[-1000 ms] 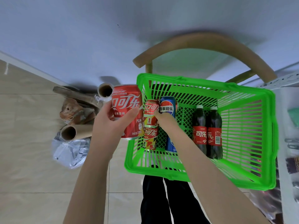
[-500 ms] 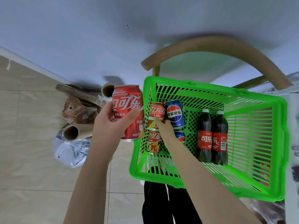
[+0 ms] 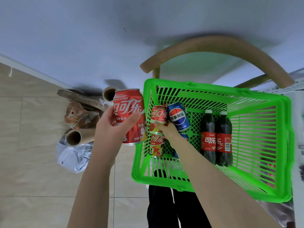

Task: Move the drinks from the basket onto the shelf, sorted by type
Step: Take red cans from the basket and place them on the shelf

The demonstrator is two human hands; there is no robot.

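Left hand (image 3: 111, 129): fingers clamped on a red cola can (image 3: 130, 116), held left of the basket.
Right hand (image 3: 167, 130): fingers closed around a second red can (image 3: 158, 116).
Green basket (image 3: 213, 94): held a Pepsi can (image 3: 178, 116) and two cola bottles (image 3: 216, 139).

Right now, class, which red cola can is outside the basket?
The red can gripped in the left hand, left of the green basket; the other two lie inside.
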